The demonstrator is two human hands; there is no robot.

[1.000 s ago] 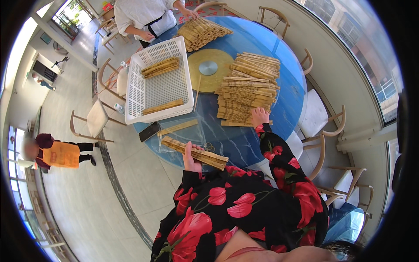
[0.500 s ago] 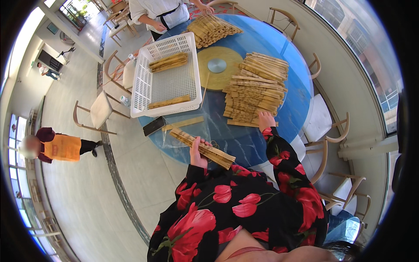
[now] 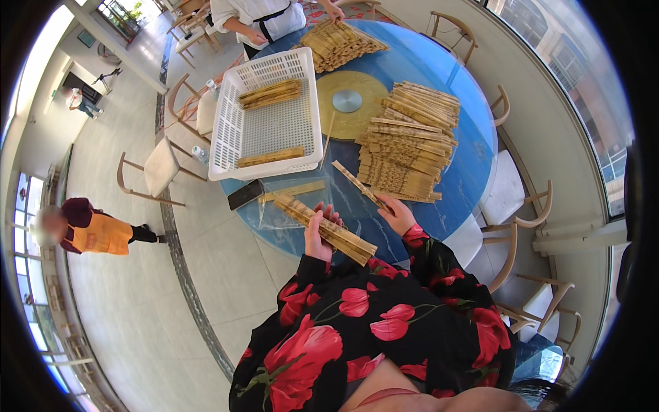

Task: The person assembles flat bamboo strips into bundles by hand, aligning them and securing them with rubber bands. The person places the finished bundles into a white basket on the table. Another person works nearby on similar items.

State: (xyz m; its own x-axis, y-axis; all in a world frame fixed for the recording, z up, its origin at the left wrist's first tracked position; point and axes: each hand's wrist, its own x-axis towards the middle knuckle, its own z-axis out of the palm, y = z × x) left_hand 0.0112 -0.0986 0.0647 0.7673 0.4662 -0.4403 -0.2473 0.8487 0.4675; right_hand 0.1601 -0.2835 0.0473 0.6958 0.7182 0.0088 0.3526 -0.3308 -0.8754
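My left hand (image 3: 315, 237) holds a bundle of flat, mottled tan bamboo strips (image 3: 351, 244) close to my body, its thumb over the top and its fingers on the far side. A single bamboo strip (image 3: 353, 180) is pinched by one end in my right hand (image 3: 399, 217), tilting away to the left. Just beyond that hand lies a broad stack of bamboo strips (image 3: 406, 141). Left of it, a white perforated plastic basket (image 3: 317, 110) has one bamboo bundle (image 3: 270, 93) at its far end and another (image 3: 270, 156) at its near end.
The round blue marbled table (image 3: 473, 137) has a gold turntable (image 3: 371, 89) in its middle. A black phone-like object (image 3: 245, 195) and clear plastic film (image 3: 294, 209) lie near the left edge. Across the table, a person in white (image 3: 285, 27) touches another bamboo pile (image 3: 342, 47). Chairs surround the table.
My right hand has drawn back from the stack toward my body and now carries one strip. The fingers of my left hand have loosened somewhat around the bundle.
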